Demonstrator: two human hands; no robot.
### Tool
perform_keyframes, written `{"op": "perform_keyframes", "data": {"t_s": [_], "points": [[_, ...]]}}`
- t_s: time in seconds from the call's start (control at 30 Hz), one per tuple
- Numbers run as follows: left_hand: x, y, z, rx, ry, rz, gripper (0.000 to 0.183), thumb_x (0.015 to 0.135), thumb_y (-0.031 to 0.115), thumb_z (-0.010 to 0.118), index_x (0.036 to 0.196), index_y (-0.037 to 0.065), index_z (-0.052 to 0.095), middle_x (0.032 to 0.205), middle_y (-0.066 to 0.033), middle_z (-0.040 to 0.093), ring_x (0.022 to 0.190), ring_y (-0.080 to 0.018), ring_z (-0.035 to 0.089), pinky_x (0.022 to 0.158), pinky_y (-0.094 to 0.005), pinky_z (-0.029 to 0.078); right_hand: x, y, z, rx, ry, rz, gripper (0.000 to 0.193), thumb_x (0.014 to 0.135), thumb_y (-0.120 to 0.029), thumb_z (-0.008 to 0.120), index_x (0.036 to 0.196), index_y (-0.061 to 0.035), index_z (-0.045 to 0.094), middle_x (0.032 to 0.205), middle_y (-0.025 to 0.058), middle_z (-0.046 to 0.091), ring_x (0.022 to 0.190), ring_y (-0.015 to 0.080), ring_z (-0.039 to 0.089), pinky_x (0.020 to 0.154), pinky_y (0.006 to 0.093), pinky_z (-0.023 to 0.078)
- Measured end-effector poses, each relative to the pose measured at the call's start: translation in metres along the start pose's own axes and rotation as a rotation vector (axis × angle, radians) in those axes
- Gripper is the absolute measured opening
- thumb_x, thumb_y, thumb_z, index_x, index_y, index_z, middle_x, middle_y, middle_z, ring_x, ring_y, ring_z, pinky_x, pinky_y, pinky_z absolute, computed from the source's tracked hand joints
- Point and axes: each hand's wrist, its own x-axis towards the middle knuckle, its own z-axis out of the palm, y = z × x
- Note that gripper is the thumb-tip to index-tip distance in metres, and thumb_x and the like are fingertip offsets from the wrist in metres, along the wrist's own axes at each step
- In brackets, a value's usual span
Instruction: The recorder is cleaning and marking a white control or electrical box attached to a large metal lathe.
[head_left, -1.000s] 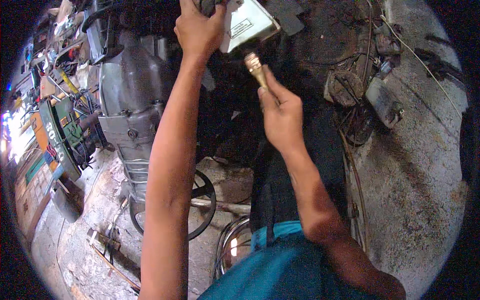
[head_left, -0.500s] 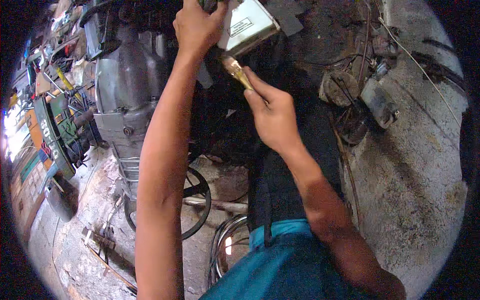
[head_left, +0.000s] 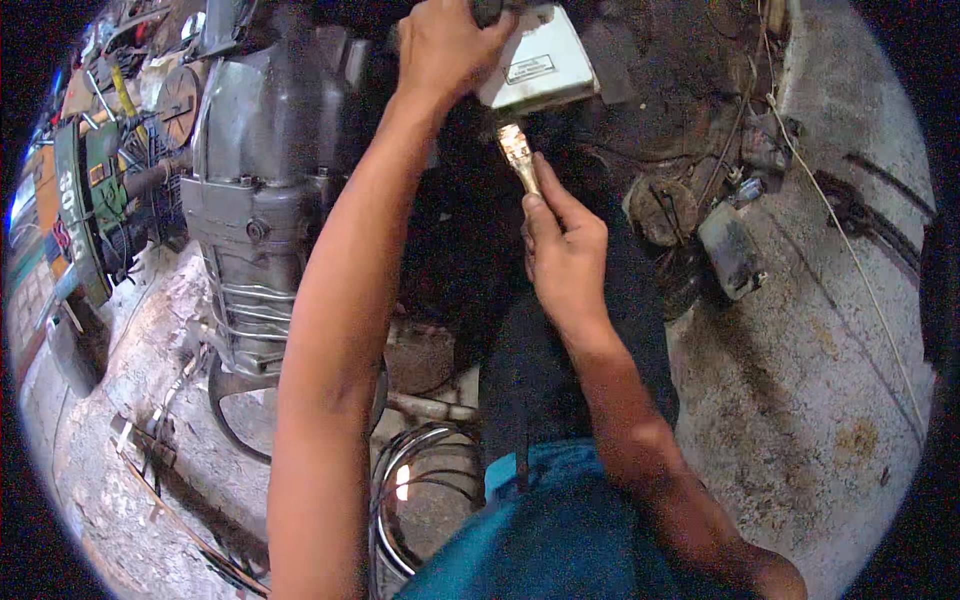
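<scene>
My left hand (head_left: 447, 48) reaches far up and grips a dark part at the top edge, right beside a white rectangular metal box (head_left: 540, 70) with a small label. Just below that box my right hand (head_left: 562, 250) holds a small paintbrush (head_left: 519, 158) by its handle. The brush's pale bristles point up and touch the underside of the white box. A grey engine block (head_left: 262, 190) with ribbed fins stands left of my left forearm.
Dirty concrete floor (head_left: 800, 400) spreads to the right, with loose engine parts and wires (head_left: 720, 220) lying on it. A metal ring (head_left: 420, 490) lies on the floor near my knees. Cluttered tools and coloured boxes (head_left: 90, 200) crowd the far left.
My right hand has carried the brush up and left until its bristles meet the white box. My left hand has kept its grip at the top.
</scene>
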Motion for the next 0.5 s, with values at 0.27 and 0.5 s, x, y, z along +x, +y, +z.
{"op": "perform_keyframes", "data": {"t_s": [0.27,0.5], "points": [[-0.004,0.005,0.002,-0.021,-0.048,-0.006,0.042,0.082,0.017,0.074,0.115,0.005,0.05,0.098,-0.02,0.069,0.096,-0.0417,0.066,0.078,-0.0482,0.052,0.023,-0.022,0.007,0.058,-0.142,0.041,0.04,0.097,-0.005,0.057,0.137,0.0008,0.056,0.094,0.0035,0.069,0.07,0.0047,0.048,0.063,0.0239,0.045],[0.003,0.014,-0.009,0.021,-0.136,-0.031,0.042,0.082,0.016,0.073,0.114,0.005,0.048,0.093,-0.0212,0.068,0.093,-0.0428,0.066,0.073,-0.0504,0.051,0.014,-0.026,-0.1,-0.022,0.227,0.217,0.043,0.102,-0.019,0.056,0.144,-0.0093,0.052,0.069,-0.0074,0.045,0.053,0.0025,0.037,0.044,0.0209,0.032]]}}
